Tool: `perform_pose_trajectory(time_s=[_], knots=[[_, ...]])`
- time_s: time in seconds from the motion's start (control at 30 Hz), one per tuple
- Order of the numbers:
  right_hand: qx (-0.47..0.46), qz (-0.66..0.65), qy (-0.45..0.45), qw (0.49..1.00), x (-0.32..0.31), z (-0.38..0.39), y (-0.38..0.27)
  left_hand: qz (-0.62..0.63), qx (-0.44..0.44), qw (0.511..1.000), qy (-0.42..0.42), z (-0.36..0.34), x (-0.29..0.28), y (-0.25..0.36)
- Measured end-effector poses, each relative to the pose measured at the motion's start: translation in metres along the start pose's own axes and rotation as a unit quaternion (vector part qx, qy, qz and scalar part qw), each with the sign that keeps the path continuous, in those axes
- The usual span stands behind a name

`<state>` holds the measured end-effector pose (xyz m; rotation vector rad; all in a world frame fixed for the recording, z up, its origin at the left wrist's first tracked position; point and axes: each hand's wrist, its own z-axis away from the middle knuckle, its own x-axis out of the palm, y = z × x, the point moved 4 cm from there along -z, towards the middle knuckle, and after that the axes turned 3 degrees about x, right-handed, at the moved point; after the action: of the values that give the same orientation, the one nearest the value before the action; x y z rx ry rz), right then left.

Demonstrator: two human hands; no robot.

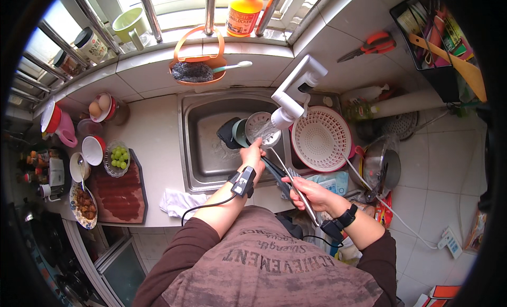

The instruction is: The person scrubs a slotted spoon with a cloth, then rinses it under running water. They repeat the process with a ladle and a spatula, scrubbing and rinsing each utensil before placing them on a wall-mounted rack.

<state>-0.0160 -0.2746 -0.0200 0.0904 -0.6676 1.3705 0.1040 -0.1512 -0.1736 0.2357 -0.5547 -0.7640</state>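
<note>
My left hand (252, 155) is closed on utensils beneath the white faucet's (290, 104) running water: a perforated metal skimmer (266, 130) and what looks like a green-headed, dark-handled tool (238, 133); exactly which its fingers grip is partly hidden. My right hand (309, 193) is closed on the skimmer's long metal handle (299, 190), low and right of the head. Behind these, a black object (227, 133) lies in the steel sink (200, 164). A white-and-pink colander (320, 138) sits right of the water stream.
At left are a cutting board (127, 201), grapes (119, 158), bowls (93, 148) and a food plate (83, 212). An orange caddy (211, 69) hangs behind the sink. At right are pots (385, 167), scissors (369, 45), a utensil holder (422, 64) and a white cloth (174, 201) at the front left edge.
</note>
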Motion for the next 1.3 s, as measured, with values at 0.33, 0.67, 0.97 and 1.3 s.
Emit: perform_pose_trajectory(time_s=[0.33,0.67,0.97,1.3], knots=[[-0.011,0.176,0.047,0.983,-0.006,0.017,-0.009,0.017,-0.032,0.998,0.053,0.004,-0.027,0.002],[-0.102,0.238,0.082,0.962,0.016,0.012,-0.017,0.023,0.041,0.999,-0.004,0.002,-0.017,0.015],[-0.15,0.218,0.118,0.957,0.01,0.025,-0.019,0.047,-0.004,0.997,-0.054,0.001,0.01,0.019],[-0.376,0.581,0.271,0.669,0.003,0.063,-0.03,0.097,-0.104,0.985,-0.101,-0.002,-0.009,0.013]])
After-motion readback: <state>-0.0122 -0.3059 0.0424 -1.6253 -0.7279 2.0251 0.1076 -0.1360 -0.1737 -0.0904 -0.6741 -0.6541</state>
